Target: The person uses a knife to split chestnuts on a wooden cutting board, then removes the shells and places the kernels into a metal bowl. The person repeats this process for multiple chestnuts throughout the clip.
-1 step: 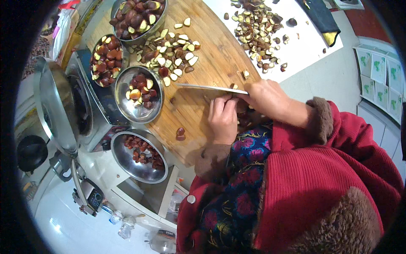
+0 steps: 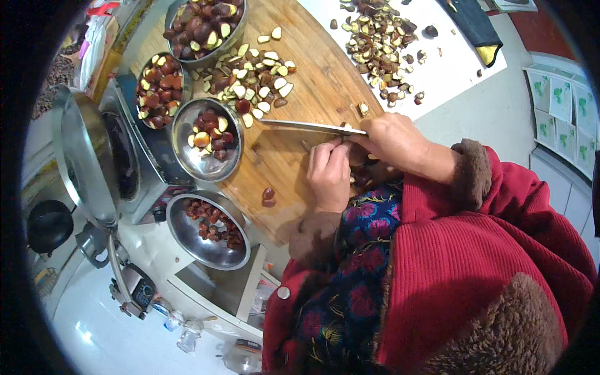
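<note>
My right hand (image 2: 400, 142) is closed round the handle of a kitchen knife (image 2: 306, 127), its blade pointing left across the wooden cutting board (image 2: 312, 69). Just under the blade, my left hand (image 2: 329, 172) has its fingers bent and pressed together on a chestnut, mostly hidden by the fingertips and knife. A small cut piece (image 2: 346, 125) lies beyond the blade. Two brown chestnut pieces (image 2: 268, 197) rest on the board left of my left hand. Farther off is a spread of cut slices (image 2: 250, 81) with pale yellow faces. More brown pieces (image 2: 362, 172) sit close to my body, partly covered by my right arm.
Metal bowls of chestnuts stand along the left: a far one (image 2: 209, 56), a smaller one (image 2: 139, 103), a near-centre one (image 2: 181, 150) and a lower one (image 2: 240, 259). A pan lid (image 2: 84, 156) leans beside the stove. Scraps (image 2: 381, 47) cover a white sheet (image 2: 459, 84) at right.
The knife and my right hand have shifted very slightly away from my body. My left hand stays in place.
</note>
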`<state>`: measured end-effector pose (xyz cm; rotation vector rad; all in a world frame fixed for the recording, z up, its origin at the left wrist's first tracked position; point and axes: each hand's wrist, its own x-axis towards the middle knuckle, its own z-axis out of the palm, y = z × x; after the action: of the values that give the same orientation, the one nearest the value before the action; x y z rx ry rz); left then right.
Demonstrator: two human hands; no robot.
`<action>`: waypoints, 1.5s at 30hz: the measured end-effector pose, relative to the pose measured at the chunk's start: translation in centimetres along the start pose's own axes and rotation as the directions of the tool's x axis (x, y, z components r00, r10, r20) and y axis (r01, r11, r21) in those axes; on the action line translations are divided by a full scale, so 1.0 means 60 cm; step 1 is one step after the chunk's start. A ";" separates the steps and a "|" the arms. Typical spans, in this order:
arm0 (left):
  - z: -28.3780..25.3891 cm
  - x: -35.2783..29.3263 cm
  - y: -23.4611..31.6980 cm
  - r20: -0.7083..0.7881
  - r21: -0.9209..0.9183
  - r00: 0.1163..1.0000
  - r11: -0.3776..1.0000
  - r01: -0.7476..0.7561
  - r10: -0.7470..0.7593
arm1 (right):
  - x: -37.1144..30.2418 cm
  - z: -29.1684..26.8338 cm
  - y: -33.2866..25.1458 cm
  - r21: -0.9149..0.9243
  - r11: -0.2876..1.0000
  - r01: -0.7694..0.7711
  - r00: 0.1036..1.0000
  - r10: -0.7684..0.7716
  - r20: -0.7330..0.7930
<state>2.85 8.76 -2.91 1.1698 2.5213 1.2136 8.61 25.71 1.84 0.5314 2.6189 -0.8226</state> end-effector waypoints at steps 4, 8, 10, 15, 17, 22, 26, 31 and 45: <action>-0.007 -0.005 -0.004 -0.023 -0.215 0.973 0.951 0.221 -0.231 | -0.030 0.003 0.051 0.187 0.980 -0.070 0.990 0.091 -0.111; -0.011 -0.015 -0.003 0.032 -0.270 0.908 0.871 0.411 -0.418 | -0.072 -0.021 0.082 0.234 0.966 -0.109 0.974 0.150 -0.167; -0.010 -0.014 -0.002 0.052 -0.277 0.899 0.859 0.431 -0.435 | -0.092 -0.022 0.088 0.260 0.955 -0.145 0.969 0.189 -0.157; -0.015 -0.015 0.005 0.083 -0.193 0.916 0.895 0.401 -0.393 | -0.123 -0.008 0.097 0.298 0.946 -0.128 0.970 0.182 -0.161; -0.015 -0.014 0.004 0.078 -0.159 0.940 0.927 0.340 -0.331 | -0.127 -0.005 0.102 0.306 0.942 -0.137 0.969 0.192 -0.158; -0.018 -0.010 0.010 0.084 -0.138 0.944 0.934 0.329 -0.320 | -0.123 0.001 0.121 0.316 0.939 -0.137 0.953 0.211 -0.216; -0.017 -0.012 0.005 0.078 -0.116 0.957 0.951 0.286 -0.278 | -0.120 -0.003 0.123 0.343 0.922 -0.180 0.955 0.247 -0.163; -0.032 0.003 0.006 0.132 -0.138 0.943 0.936 0.323 -0.306 | -0.123 -0.003 0.126 0.328 0.931 -0.158 0.953 0.231 -0.195; -0.152 0.164 0.236 -0.052 0.006 0.883 0.884 -0.467 0.467 | -0.154 -0.010 0.163 0.461 0.858 -0.225 0.863 0.395 -0.315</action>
<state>0.82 15.24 15.37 1.8443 2.3349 1.3538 20.87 31.29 1.63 1.3447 2.5823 -1.2694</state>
